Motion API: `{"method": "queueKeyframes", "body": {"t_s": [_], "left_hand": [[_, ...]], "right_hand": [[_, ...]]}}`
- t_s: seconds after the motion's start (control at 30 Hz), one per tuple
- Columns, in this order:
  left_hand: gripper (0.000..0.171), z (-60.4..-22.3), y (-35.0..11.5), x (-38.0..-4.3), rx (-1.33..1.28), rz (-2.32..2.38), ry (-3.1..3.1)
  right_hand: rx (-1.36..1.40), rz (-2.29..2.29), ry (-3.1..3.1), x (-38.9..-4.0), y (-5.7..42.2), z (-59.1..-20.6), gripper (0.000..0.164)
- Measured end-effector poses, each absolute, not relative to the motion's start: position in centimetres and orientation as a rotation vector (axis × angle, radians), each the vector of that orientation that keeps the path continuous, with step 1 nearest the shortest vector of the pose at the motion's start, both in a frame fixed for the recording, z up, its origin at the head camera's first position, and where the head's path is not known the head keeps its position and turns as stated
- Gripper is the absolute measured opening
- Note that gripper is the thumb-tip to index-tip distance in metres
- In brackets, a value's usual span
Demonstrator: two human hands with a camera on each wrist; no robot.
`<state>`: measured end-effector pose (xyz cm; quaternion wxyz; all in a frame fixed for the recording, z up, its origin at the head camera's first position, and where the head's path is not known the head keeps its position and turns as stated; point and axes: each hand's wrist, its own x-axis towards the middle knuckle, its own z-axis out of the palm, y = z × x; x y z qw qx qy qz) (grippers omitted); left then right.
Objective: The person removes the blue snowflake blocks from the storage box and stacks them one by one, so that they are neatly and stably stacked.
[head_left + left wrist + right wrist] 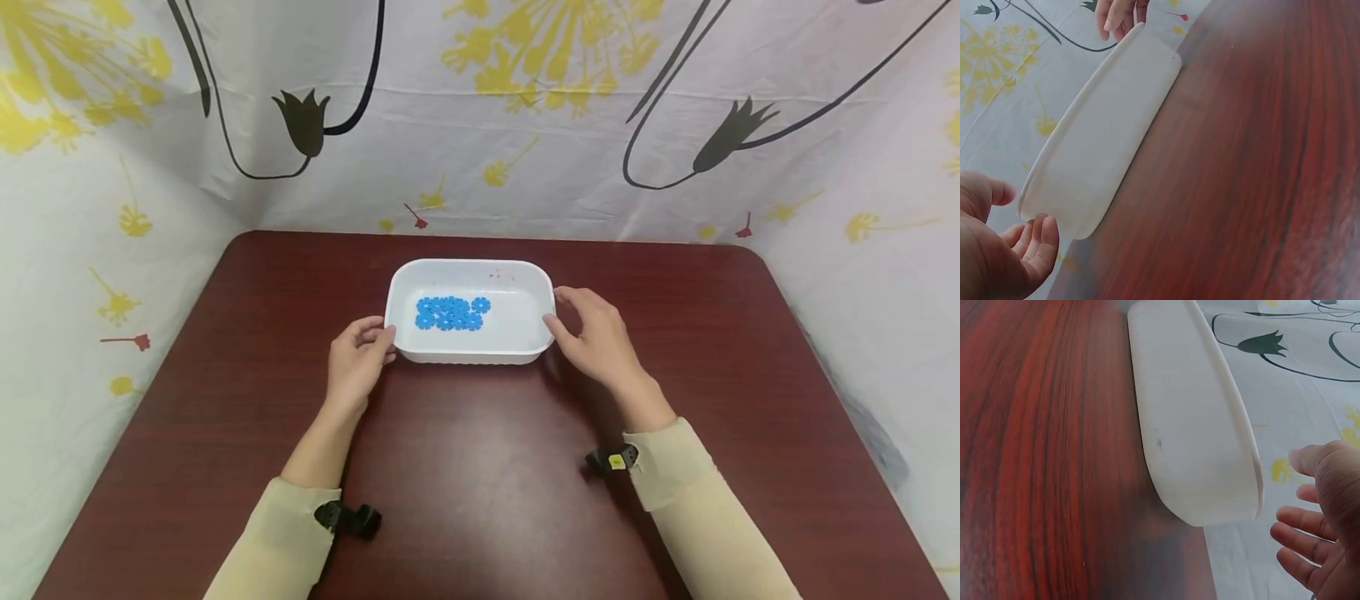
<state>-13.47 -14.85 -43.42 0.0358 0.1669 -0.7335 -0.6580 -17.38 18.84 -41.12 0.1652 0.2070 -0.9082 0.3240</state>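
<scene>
A white rectangular tray [517,321] with rounded corners sits on the table. Several small blue flower-shaped pieces [450,312] lie together in its left half; its high side walls hide them from both wrist views. At the tray's left end is my left hand [356,362], fingertips right at the end wall and thumb [1002,192] a little off the rim. My right hand [600,337] is beside the opposite end. In the right wrist view its fingers [1304,534] are spread and loosely bent, with a gap between them and the tray.
The dark red wood-grain table [465,467] has rounded far corners. White cloth [570,183] printed with yellow and dark flowers hangs behind it and along both sides. Small black devices [360,521] are strapped at both sleeve cuffs.
</scene>
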Motion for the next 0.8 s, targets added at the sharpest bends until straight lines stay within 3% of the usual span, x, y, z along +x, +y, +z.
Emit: {"method": "queueKeyframes", "body": {"t_s": [0.8], "left_hand": [[0.04,-43.3,-14.1,-13.2,0.556,-2.24,-2.055]], "right_hand": [[0.789,0.895,-2.641,-19.5,16.2,-40.7,0.044]]}}
